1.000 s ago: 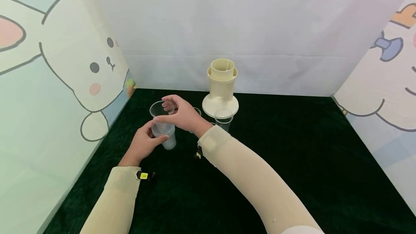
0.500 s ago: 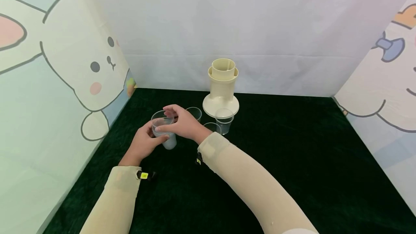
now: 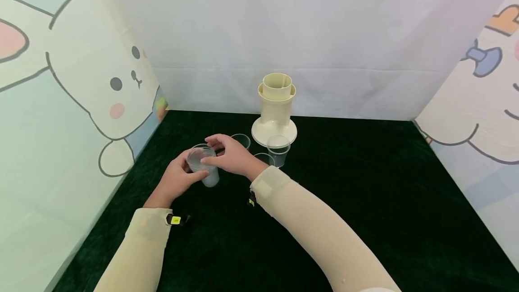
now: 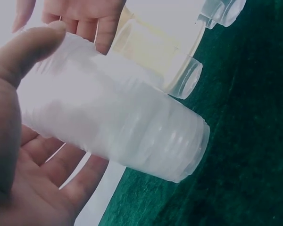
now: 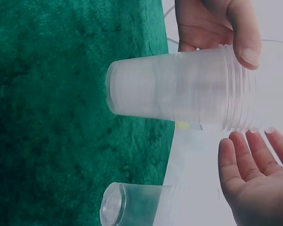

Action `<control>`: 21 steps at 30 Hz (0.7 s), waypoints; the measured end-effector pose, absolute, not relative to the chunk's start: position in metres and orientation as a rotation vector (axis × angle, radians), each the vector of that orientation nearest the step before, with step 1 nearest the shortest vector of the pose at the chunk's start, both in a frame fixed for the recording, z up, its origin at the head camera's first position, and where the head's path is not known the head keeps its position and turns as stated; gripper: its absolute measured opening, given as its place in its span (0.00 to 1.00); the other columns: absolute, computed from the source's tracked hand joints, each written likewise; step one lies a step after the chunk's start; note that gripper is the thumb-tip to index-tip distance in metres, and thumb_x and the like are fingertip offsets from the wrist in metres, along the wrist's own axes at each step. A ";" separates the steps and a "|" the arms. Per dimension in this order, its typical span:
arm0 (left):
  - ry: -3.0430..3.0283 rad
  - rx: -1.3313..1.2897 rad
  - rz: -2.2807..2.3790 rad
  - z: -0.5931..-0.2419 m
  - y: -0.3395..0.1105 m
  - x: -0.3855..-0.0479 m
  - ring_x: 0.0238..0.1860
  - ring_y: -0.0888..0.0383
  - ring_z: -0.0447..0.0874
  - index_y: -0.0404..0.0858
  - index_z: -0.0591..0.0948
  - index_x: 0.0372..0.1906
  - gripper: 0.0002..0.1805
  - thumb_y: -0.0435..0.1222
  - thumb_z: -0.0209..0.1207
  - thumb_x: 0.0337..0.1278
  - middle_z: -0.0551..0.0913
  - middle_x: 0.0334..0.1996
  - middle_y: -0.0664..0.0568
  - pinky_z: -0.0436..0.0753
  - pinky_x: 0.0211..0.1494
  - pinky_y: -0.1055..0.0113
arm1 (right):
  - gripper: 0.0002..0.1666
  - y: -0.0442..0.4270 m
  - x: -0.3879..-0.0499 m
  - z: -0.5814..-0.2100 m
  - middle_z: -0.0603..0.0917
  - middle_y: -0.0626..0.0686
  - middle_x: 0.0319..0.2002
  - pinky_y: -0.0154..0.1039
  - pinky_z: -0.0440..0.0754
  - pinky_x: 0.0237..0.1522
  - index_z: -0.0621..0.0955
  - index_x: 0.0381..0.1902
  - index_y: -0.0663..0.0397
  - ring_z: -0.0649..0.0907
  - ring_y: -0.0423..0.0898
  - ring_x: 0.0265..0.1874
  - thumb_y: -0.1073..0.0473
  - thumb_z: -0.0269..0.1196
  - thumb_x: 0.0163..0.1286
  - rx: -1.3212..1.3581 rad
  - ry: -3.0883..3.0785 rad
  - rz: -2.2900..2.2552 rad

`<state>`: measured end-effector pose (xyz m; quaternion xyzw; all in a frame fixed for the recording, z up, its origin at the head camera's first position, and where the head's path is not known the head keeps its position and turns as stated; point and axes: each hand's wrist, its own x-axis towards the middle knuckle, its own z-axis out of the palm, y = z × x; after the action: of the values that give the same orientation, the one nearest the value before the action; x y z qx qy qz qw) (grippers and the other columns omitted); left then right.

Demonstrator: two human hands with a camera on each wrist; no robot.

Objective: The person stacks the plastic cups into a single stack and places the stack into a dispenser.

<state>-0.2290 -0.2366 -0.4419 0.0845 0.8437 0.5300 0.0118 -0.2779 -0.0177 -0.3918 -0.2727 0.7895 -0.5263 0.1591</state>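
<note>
A stack of clear plastic cups [image 5: 172,87] sits over the left part of the dark green cloth [image 3: 365,202], mouths up, nearer the cloth's left edge than its right; whether its base touches the cloth cannot be told. The left hand [image 3: 176,177] is clamped on the stack, thumb on one side and fingers round the other. The right hand [image 3: 233,157] is at the rims, fingers loosely extended and thumb well apart from them; whether it bears any of the weight cannot be told. Several rims lie close together at the stack's mouth. Just beyond the right hand stand three upright single cups: the far cup [image 3: 241,140], partly hidden by that hand, the near cup [image 3: 265,159], whose lower part the right sleeve [image 3: 316,220] covers, and the right-hand cup [image 3: 279,151]. This last one is just in front of the round base of a cream stand [image 3: 276,114], which is near the back edge, by the white backdrop [image 3: 344,44]. A broad stretch of cloth runs from there to the right edge, while the printed left panel [image 3: 69,148] borders the narrower strip beside the left hand.
</note>
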 end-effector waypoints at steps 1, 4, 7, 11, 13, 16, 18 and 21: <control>2.629 0.270 1.659 -0.442 -0.237 -0.229 0.62 0.47 0.77 0.43 0.68 0.74 0.40 0.49 0.72 0.61 0.74 0.66 0.46 0.77 0.64 0.43 | 0.34 -0.017 -0.278 -0.392 0.77 0.51 0.63 0.36 0.79 0.58 0.73 0.71 0.50 0.77 0.40 0.57 0.50 0.70 0.71 -0.781 2.262 -1.499; 2.622 0.286 1.681 -0.443 -0.238 -0.230 0.63 0.49 0.76 0.43 0.67 0.75 0.40 0.47 0.72 0.62 0.74 0.66 0.47 0.76 0.65 0.44 | 0.33 -0.017 -0.277 -0.393 0.78 0.48 0.61 0.37 0.80 0.57 0.74 0.70 0.51 0.78 0.40 0.56 0.51 0.70 0.71 -0.776 2.273 -1.481; 2.609 0.294 1.706 -0.444 -0.238 -0.231 0.64 0.49 0.75 0.43 0.68 0.74 0.40 0.47 0.72 0.62 0.73 0.67 0.47 0.74 0.67 0.43 | 0.33 -0.017 -0.276 -0.394 0.78 0.47 0.59 0.36 0.80 0.56 0.74 0.70 0.51 0.78 0.39 0.55 0.51 0.70 0.71 -0.768 2.279 -1.465; 2.603 0.295 1.717 -0.444 -0.239 -0.232 0.65 0.49 0.74 0.43 0.68 0.74 0.40 0.47 0.72 0.61 0.72 0.67 0.48 0.72 0.68 0.43 | 0.32 -0.017 -0.275 -0.394 0.78 0.46 0.59 0.36 0.81 0.55 0.75 0.69 0.51 0.78 0.39 0.55 0.50 0.70 0.71 -0.762 2.294 -1.443; 2.603 0.298 1.718 -0.444 -0.239 -0.232 0.65 0.50 0.74 0.44 0.68 0.74 0.40 0.47 0.72 0.61 0.72 0.67 0.48 0.73 0.69 0.45 | 0.32 -0.017 -0.274 -0.394 0.78 0.47 0.59 0.36 0.81 0.55 0.75 0.69 0.52 0.78 0.40 0.55 0.50 0.70 0.72 -0.765 2.298 -1.439; 2.606 0.309 1.712 -0.443 -0.240 -0.231 0.65 0.51 0.74 0.44 0.67 0.74 0.40 0.47 0.72 0.61 0.72 0.67 0.49 0.75 0.67 0.54 | 0.32 -0.018 -0.274 -0.394 0.78 0.47 0.59 0.36 0.81 0.54 0.75 0.70 0.51 0.79 0.40 0.55 0.50 0.70 0.72 -0.762 2.306 -1.429; 2.605 0.319 1.711 -0.443 -0.240 -0.231 0.64 0.51 0.74 0.43 0.66 0.74 0.41 0.46 0.72 0.61 0.73 0.67 0.48 0.76 0.65 0.62 | 0.33 -0.018 -0.274 -0.395 0.78 0.47 0.59 0.36 0.81 0.54 0.75 0.70 0.51 0.79 0.39 0.55 0.49 0.69 0.72 -0.762 2.311 -1.417; 2.601 0.338 1.715 -0.443 -0.242 -0.230 0.65 0.51 0.74 0.43 0.66 0.75 0.40 0.44 0.72 0.62 0.73 0.67 0.47 0.76 0.63 0.68 | 0.33 -0.019 -0.274 -0.397 0.78 0.47 0.60 0.36 0.81 0.54 0.74 0.70 0.50 0.79 0.39 0.55 0.49 0.69 0.72 -0.767 2.314 -1.403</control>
<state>-0.2302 -0.2419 -0.4427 0.1078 0.8299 0.5474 0.0038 -0.2743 -0.0186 -0.3966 -0.2689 0.8116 -0.4921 0.1636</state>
